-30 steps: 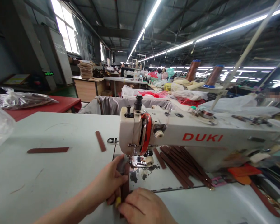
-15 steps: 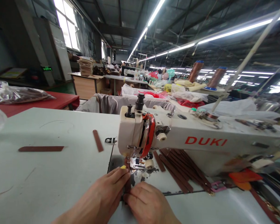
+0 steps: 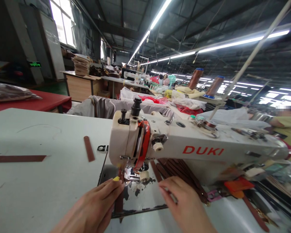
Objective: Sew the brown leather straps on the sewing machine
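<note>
A narrow brown leather strip (image 3: 119, 202) runs under the presser foot (image 3: 131, 174) of the white sewing machine (image 3: 126, 136). My left hand (image 3: 94, 202) lies along its left side, fingers together and pressed on it. A small yellow piece (image 3: 116, 178) shows at those fingertips; what it is I cannot make out. To the right of the needle area, my right hand (image 3: 184, 202) has its thumb and fingers bent together at the near end of another leather strip (image 3: 156, 171). That strip lies beside a pile of brown leather straps (image 3: 181, 166), partly hidden by the hand.
Two loose brown strips, a short one (image 3: 89, 149) and a longer one (image 3: 19, 158), lie on the pale tabletop (image 3: 50, 187) at left. An orange piece (image 3: 239, 186) and a pink clip (image 3: 213, 195) are at right. Thread cones (image 3: 196, 78) stand behind; a person (image 3: 287, 132) is at far right.
My right hand has left the strip at the needle and moved right to the strips by the pile. My left hand stays on its strip. The view has shifted to the right.
</note>
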Demonstrator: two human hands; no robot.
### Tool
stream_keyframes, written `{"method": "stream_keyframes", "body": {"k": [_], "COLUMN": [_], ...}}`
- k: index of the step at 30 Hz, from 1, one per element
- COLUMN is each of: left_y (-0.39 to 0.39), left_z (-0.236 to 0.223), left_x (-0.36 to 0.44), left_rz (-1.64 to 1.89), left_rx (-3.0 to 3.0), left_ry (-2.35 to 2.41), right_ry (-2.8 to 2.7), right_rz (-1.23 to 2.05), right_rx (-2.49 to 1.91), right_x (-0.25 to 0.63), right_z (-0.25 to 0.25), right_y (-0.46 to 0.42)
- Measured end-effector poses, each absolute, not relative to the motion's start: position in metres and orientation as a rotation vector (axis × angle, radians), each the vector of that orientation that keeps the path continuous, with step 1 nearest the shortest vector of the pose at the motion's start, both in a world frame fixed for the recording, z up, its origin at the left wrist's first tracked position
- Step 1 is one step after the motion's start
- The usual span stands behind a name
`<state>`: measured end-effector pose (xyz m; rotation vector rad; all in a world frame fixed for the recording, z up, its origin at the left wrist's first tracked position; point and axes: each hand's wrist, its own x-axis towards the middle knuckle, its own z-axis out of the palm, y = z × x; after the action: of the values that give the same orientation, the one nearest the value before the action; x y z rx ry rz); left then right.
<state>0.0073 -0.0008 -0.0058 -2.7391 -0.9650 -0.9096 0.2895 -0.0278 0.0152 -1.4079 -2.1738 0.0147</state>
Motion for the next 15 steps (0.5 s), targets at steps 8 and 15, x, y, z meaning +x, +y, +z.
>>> {"method": "stream_keyframes", "body": {"k": [8, 15], "left_y": [-0.003, -0.005], "left_z": [-0.003, 0.002], "left_x": [0.009, 0.006], "left_rz": [-0.841, -0.834], "left_rx": [-2.768, -2.825], "left_ry": [-1.001, -1.032], "right_ry": [-2.207, -2.308], "right_rz": [-0.179, -0.448], "right_rx": [-1.861, -1.906], "right_x": [0.31, 0.304], "right_z": [0.014, 0.018], "right_y": [0.002, 0.006]}}
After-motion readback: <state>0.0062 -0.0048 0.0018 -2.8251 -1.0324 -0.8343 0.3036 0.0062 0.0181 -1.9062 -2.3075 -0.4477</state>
